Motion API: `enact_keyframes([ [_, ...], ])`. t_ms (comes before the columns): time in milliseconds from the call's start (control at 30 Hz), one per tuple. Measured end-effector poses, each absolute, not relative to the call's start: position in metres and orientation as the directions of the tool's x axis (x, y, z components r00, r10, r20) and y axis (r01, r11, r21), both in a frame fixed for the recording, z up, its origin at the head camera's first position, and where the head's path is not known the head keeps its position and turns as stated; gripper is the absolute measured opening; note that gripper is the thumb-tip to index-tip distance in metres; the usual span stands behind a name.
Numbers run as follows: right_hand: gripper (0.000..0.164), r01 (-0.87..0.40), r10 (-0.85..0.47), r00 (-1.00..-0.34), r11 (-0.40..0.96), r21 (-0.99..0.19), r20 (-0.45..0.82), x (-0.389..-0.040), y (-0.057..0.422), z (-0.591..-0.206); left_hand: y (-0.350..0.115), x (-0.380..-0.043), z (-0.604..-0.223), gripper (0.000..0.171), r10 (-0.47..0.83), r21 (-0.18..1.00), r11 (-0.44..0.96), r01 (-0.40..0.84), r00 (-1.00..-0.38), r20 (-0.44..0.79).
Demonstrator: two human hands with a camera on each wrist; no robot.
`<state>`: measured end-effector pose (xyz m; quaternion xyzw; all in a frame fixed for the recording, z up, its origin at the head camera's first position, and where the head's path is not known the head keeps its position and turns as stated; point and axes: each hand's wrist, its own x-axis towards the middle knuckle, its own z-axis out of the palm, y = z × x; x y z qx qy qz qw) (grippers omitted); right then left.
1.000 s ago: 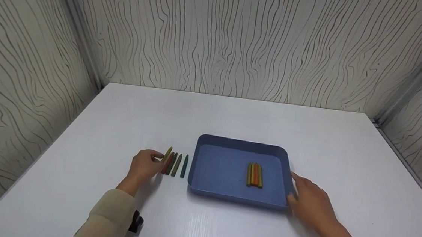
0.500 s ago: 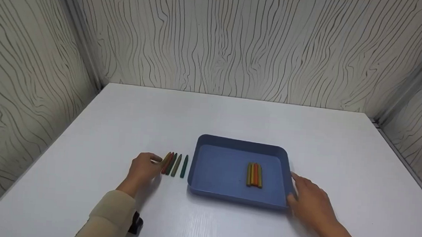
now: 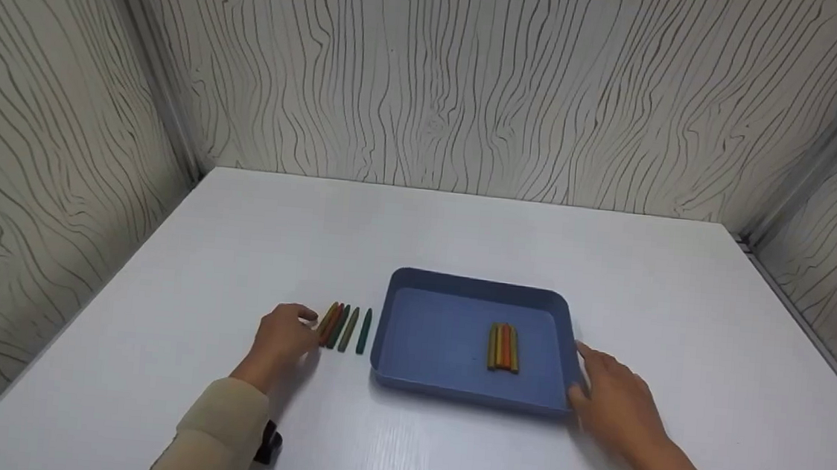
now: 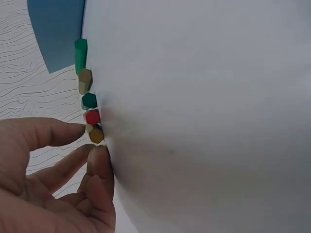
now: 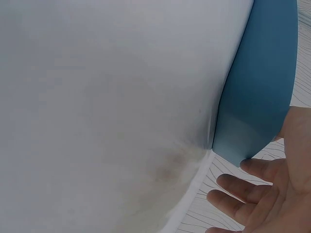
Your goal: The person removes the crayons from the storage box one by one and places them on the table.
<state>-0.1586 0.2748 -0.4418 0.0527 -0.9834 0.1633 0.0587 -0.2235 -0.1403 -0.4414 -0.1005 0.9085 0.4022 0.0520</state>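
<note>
In the head view, my left hand [image 3: 286, 335] is at the left end of a row of crayons on the table. Its thumb and fingertips pinch a yellow crayon [image 4: 96, 135], which lies beside a red crayon [image 4: 92, 117]. Farther along come a dark green crayon [image 4: 89, 101], a tan crayon [image 4: 85, 80] and a green crayon [image 4: 80, 54], the last standing slightly apart. At the near right corner of a blue tray [image 3: 432, 341], my right hand [image 3: 618, 404] holds the wall, thumb over the rim and fingers outside. Part of that thumb is hidden in the right wrist view.
Inside the tray, toward its right side, several yellow and orange crayons [image 3: 504, 348] lie side by side. The white table [image 3: 463, 231] ends at wood-patterned panels [image 3: 438, 80] at the back and sides. A black object [image 3: 268, 443] sits at the left cuff.
The yellow crayon in my left hand has come down from a raised position to lie flush beside the red one. My right hand and the tray have stayed put.
</note>
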Motion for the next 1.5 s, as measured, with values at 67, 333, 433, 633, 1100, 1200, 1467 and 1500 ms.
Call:
enact_keyframes([
  [67,0.056,-0.122,-0.083,-0.988,0.94,-0.318,0.133,-0.159,0.275,-0.442,-0.142,-0.224,-0.441,0.039,-0.147,0.719,0.658,-0.224,-0.975,-0.168],
  [333,0.056,-0.123,-0.082,-0.987,0.938,-0.325,0.136,-0.16,0.275,-0.442,-0.145,-0.223,-0.435,0.045,-0.156,0.645,0.749,-0.151,-0.986,-0.051],
  [433,0.056,-0.13,-0.088,-0.986,0.936,-0.326,0.141,-0.16,0.276,-0.442,-0.146,-0.223,-0.433,0.057,-0.165,0.566,0.813,-0.139,-0.986,-0.006],
  [633,0.056,-0.143,-0.096,-0.983,0.937,-0.32,0.157,-0.16,0.276,-0.443,-0.141,-0.224,-0.427,0.088,-0.161,0.431,0.893,-0.134,-0.987,0.028],
  [1100,0.057,-0.114,-0.073,-0.987,0.946,-0.304,0.145,-0.16,0.274,-0.442,-0.108,-0.233,-0.408,0.109,-0.133,0.447,0.892,-0.073,-0.986,0.104],
  [1200,0.057,-0.116,-0.074,-0.986,0.946,-0.304,0.147,-0.16,0.274,-0.442,-0.097,-0.233,-0.405,0.105,-0.122,0.453,0.89,-0.05,-0.984,0.13],
  [1467,0.056,-0.11,-0.071,-0.988,0.947,-0.302,0.137,-0.16,0.274,-0.442,-0.067,-0.235,-0.403,0.1,-0.084,0.443,0.896,0.013,-0.976,0.199],
  [1500,0.056,-0.109,-0.071,-0.988,0.947,-0.303,0.136,-0.16,0.274,-0.442,-0.063,-0.236,-0.403,0.1,-0.078,0.442,0.897,0.021,-0.976,0.204],
])
